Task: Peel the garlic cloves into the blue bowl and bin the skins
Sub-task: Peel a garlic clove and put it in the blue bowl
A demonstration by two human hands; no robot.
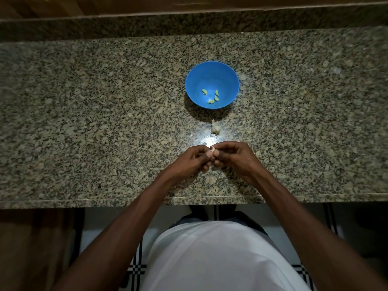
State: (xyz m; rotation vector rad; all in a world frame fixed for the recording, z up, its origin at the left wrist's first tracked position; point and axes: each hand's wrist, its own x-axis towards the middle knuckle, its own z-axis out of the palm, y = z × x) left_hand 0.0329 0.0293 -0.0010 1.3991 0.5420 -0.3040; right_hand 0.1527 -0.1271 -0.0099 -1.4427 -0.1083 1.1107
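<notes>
- Speckled granite surface (84,122): runs the full width of the view, with a raised ledge of the same stone along its far side and a wooden band beyond that. A bright light reflection sits on the stone just ahead of the hands.
- Person: stands at the near edge of the surface in a white garment (220,259), both bare forearms reaching forward over the stone. Checked floor tiles show below the edge.
- Blue bowl (212,72): round, plastic-looking, upright on the surface, centred ahead of the hands and well apart from them. It casts a dark shadow toward the near side.
- Left hand (193,158): held just above the surface near its front, fingers curled inward, thumb and fingertips meeting the right hand. Its grip pinches the clove.
- Right hand (231,154): mirrors the left, fingers curled, fingertips touching the same clove from the other side. Its grip is likewise pressed on the clove.
- Garlic head remnant (215,128): pale, papery, with a short stem pointing toward the bowl; lies on the surface between bowl and hands, touching neither.
- Peeled cloves (212,96): four small yellowish pieces at the bottom of the blue bowl, toward its near side, two of them touching.
- Garlic clove (212,149): small and pale, held between both hands' fingertips; mostly hidden, so how much skin remains cannot be told.
</notes>
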